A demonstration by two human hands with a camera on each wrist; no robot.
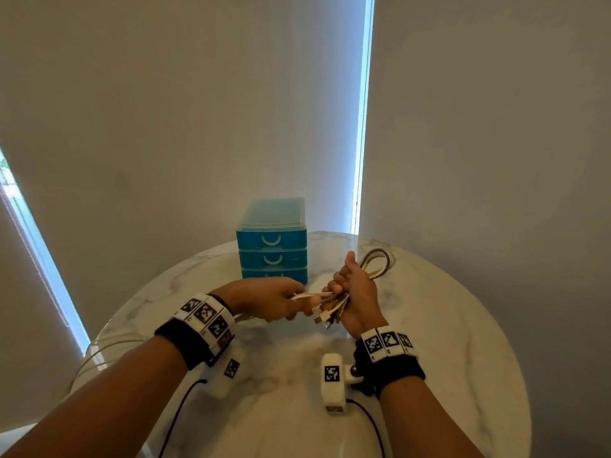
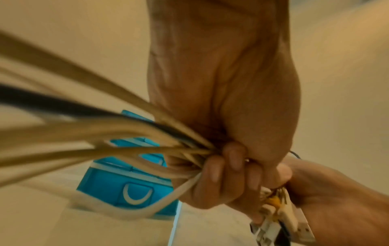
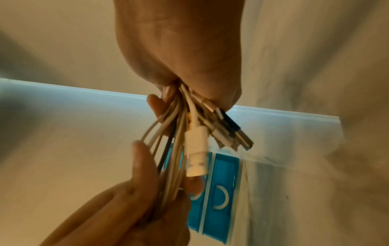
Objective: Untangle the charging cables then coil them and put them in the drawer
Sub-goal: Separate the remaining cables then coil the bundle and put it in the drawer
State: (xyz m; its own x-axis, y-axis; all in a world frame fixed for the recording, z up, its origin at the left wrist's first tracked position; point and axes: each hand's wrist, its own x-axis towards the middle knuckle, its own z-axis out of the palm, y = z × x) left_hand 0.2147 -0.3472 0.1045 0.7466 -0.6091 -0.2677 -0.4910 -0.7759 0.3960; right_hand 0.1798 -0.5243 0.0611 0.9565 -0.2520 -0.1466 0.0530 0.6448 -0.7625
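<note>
A bundle of white, beige and black charging cables (image 1: pixel 314 296) is stretched between my two hands above the round marble table (image 1: pixel 446 342). My right hand (image 1: pixel 355 289) grips the bundle in a fist. Its loops (image 1: pixel 377 263) stick out behind the fist and the USB plugs (image 1: pixel 325 317) hang out below it. In the right wrist view the plugs (image 3: pixel 212 138) fan out under my right hand (image 3: pixel 189 79). My left hand (image 1: pixel 271 299) holds the strands just left of the fist, fingers curled round them (image 2: pixel 223 173). The blue three-drawer unit (image 1: pixel 271 256) stands behind, all drawers shut.
More cable strands (image 1: pixel 99 350) trail from my left hand over the table's left edge. The drawer unit sits at the table's far edge, near a grey wall. Black wrist-camera leads (image 1: pixel 178 414) hang below my forearms.
</note>
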